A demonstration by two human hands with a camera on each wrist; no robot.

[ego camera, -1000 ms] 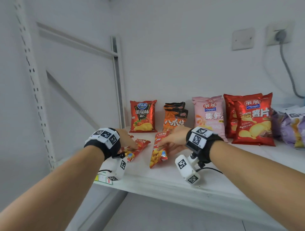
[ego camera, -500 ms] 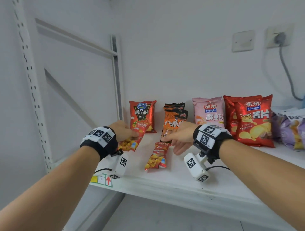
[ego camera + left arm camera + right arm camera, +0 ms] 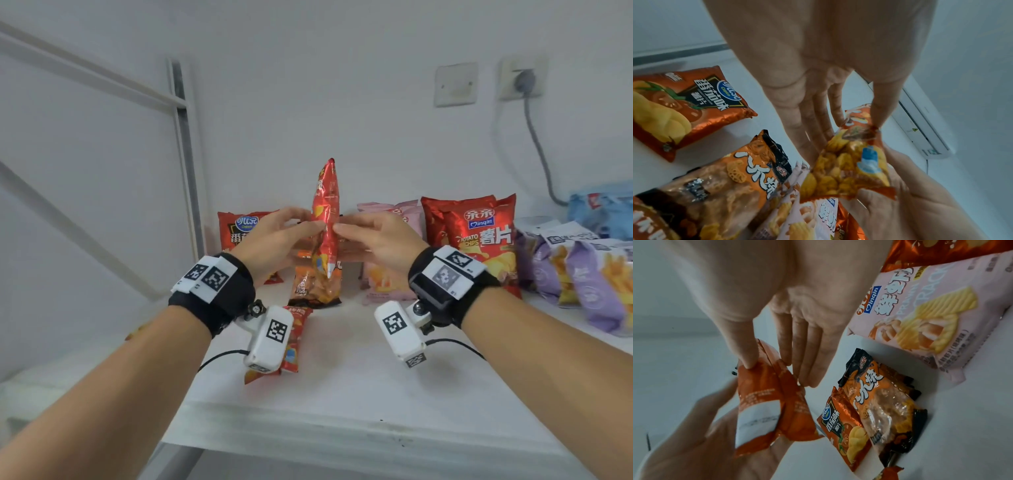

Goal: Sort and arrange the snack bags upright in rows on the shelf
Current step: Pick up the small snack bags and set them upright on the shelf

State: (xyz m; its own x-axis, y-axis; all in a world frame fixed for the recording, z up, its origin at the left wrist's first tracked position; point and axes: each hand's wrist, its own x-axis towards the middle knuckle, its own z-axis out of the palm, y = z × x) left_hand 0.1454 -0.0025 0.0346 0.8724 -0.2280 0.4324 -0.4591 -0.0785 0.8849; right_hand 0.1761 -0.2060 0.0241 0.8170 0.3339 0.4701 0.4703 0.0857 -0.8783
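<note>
Both hands meet above the middle of the shelf (image 3: 342, 394), holding one small red snack bag (image 3: 325, 219) upright and edge-on in the air. The left hand (image 3: 274, 240) pinches its side edge between thumb and fingertips, and the right hand (image 3: 376, 236) pinches the opposite edge the same way; the wrist views show each thumb pressed onto the foil with the fingers behind it.

Beyond the hands, standing against the back wall, are a red tomato chip bag (image 3: 239, 229) past the left hand, an orange bag (image 3: 315, 284) directly beneath the held bag, and a pink prawn cracker bag (image 3: 387, 281) past the right hand. Farther to the right of the right hand stand two red potato chip bags (image 3: 479, 233), then purple bags (image 3: 582, 284) leaning near the shelf's right part.

Below the left wrist a second small red bag (image 3: 294, 339) lies flat on the shelf, partly hidden by the wrist camera. Between the wrists and the shelf's front edge the white board is bare, as is the strip beneath the right wrist.
</note>
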